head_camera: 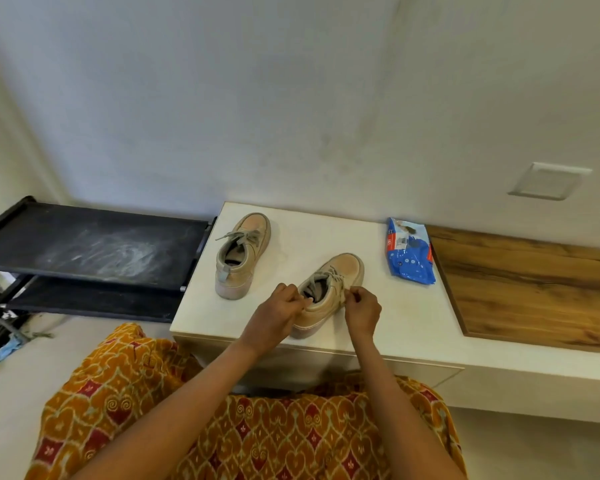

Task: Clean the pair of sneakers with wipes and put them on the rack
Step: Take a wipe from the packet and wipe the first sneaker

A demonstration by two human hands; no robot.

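Observation:
Two beige sneakers stand on a white cabinet top (406, 317). The left sneaker (242, 254) sits upright near the cabinet's left edge, untouched. The right sneaker (340, 282) is nearer to me, toe pointing away. My left hand (278, 313) grips its heel collar on the left side, fingers curled at the opening. My right hand (361, 310) pinches the collar or lace end on the right side. A blue pack of wipes (411, 252) lies to the right of the shoes. The black shoe rack (94, 244) stands left of the cabinet, its top shelf dusty.
A wooden panel (534, 285) covers the cabinet's right part. A wall plate (548, 181) is on the wall above it. A blue cloth (7, 348) lies on the floor by the rack. My patterned orange garment (222, 427) fills the foreground.

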